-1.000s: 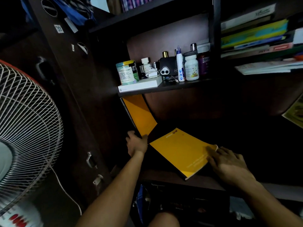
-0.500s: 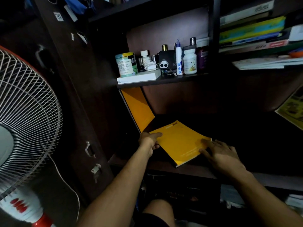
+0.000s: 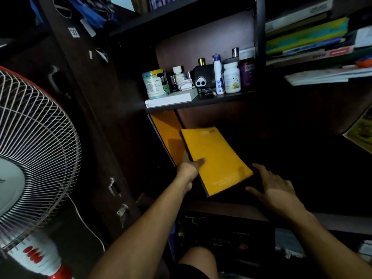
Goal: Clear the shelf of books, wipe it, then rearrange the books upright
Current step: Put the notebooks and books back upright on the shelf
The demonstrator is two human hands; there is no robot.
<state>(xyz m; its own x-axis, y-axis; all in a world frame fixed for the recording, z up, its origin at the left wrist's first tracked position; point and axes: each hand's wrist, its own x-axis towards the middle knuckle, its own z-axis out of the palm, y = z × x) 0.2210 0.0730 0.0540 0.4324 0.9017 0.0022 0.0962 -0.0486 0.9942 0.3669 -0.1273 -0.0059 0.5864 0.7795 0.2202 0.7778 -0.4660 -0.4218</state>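
The thin yellow book (image 3: 216, 160), tilted beside the upright orange book (image 3: 168, 135), looks light and floppy; left hand (image 3: 189, 168) pinches its spine edge, right hand (image 3: 275, 188) fingers spread, off its corner. Support the lower edge.

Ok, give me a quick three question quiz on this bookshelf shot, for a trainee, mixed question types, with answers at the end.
1. True or false: the left hand grips the tilted yellow book.
2. Which hand is open? A) left B) right hand
3. Fill in: another yellow book stands against the shelf's ____ wall.

Key: 1 true. 2 B, its fingers are spread beside the tilted book's lower corner. 3 left.
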